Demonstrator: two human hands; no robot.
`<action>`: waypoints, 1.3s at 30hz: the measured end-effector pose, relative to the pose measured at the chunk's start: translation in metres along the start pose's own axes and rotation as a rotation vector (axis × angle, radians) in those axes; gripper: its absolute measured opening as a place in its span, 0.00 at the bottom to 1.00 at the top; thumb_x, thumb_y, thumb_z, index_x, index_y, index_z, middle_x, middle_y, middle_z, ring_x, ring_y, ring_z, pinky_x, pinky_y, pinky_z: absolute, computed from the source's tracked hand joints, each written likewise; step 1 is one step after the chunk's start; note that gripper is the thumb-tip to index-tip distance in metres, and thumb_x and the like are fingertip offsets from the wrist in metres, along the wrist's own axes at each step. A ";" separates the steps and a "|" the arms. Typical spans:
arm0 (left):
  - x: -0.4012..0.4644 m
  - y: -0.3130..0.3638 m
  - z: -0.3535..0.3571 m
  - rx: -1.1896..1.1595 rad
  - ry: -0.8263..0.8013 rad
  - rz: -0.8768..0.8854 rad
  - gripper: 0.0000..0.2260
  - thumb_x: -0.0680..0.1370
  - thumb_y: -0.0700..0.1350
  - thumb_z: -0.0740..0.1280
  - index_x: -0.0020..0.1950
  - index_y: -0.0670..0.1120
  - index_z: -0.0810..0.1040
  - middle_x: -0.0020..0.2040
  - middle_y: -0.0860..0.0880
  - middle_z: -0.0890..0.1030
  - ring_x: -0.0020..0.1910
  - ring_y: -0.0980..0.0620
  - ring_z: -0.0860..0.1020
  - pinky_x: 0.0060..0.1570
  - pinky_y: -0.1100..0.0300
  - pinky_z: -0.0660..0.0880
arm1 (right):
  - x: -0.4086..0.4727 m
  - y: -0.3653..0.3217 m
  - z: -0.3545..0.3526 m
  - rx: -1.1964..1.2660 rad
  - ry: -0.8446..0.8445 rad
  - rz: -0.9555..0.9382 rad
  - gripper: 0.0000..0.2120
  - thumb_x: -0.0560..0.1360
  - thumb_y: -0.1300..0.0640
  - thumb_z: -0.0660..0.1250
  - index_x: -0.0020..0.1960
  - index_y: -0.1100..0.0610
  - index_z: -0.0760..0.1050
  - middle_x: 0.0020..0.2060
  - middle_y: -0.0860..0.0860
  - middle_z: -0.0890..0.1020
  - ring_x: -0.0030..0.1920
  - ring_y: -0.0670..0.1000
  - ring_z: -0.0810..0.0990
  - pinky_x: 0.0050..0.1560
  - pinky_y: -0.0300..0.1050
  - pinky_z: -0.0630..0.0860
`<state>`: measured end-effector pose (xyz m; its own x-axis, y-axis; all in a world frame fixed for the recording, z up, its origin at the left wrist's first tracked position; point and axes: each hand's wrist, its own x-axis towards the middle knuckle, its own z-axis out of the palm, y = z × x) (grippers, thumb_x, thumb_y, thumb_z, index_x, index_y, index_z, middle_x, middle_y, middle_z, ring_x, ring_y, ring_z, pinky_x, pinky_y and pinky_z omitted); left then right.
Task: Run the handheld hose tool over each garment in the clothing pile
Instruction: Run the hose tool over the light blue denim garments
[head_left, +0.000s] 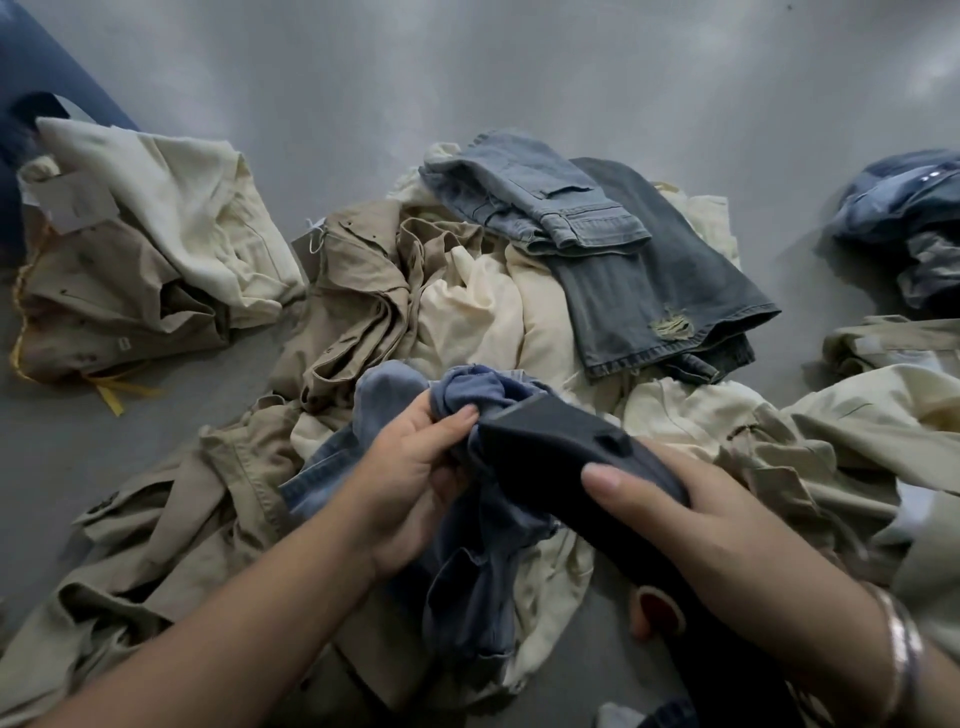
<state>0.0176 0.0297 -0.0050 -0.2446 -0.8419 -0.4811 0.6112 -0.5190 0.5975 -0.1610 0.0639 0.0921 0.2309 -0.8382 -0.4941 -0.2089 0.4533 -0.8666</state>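
A blue denim garment (470, 571) hangs bunched over the clothing pile (467, 306) in the middle of the floor. My left hand (415, 467) grips its gathered top, fingers curled round the cloth. My right hand (727, 525) holds the dark handheld hose tool (566, 457), thumb laid along its side. The tool's flat nozzle end presses against the bunched denim just right of my left fingers. Its hose runs down under my right wrist and out of sight. The pile holds khaki shirts, cream cloth and folded jeans.
A second heap of cream and khaki garments (150, 249) lies at the left, with a yellow strap. Folded grey jeans (660, 280) top the pile's far side. More denim (904, 208) and khaki pieces (883, 415) lie at the right. Grey floor (467, 78) stretches beyond.
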 end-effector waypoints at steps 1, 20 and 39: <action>0.001 0.000 0.002 0.001 0.034 -0.003 0.16 0.72 0.41 0.65 0.59 0.42 0.76 0.45 0.45 0.85 0.41 0.54 0.84 0.38 0.64 0.80 | 0.007 0.001 0.001 -0.010 0.072 -0.020 0.20 0.64 0.38 0.73 0.46 0.52 0.80 0.26 0.53 0.78 0.23 0.53 0.75 0.20 0.41 0.71; 0.010 0.014 0.011 -0.426 0.274 -0.138 0.14 0.80 0.38 0.59 0.40 0.35 0.80 0.33 0.41 0.83 0.29 0.51 0.83 0.32 0.62 0.80 | 0.009 0.019 0.008 -0.172 0.140 -0.190 0.20 0.63 0.35 0.68 0.49 0.45 0.78 0.37 0.46 0.83 0.31 0.45 0.81 0.29 0.39 0.76; 0.007 0.024 0.021 -0.480 0.213 -0.042 0.26 0.82 0.37 0.55 0.28 0.35 0.82 0.32 0.40 0.83 0.28 0.49 0.83 0.27 0.62 0.78 | 0.024 0.017 0.008 -0.160 0.206 -0.268 0.13 0.67 0.44 0.67 0.46 0.50 0.80 0.36 0.48 0.83 0.32 0.43 0.81 0.26 0.32 0.74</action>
<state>0.0146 0.0088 0.0195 -0.1490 -0.7471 -0.6478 0.8924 -0.3837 0.2373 -0.1515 0.0541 0.0651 0.1051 -0.9716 -0.2122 -0.3170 0.1695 -0.9332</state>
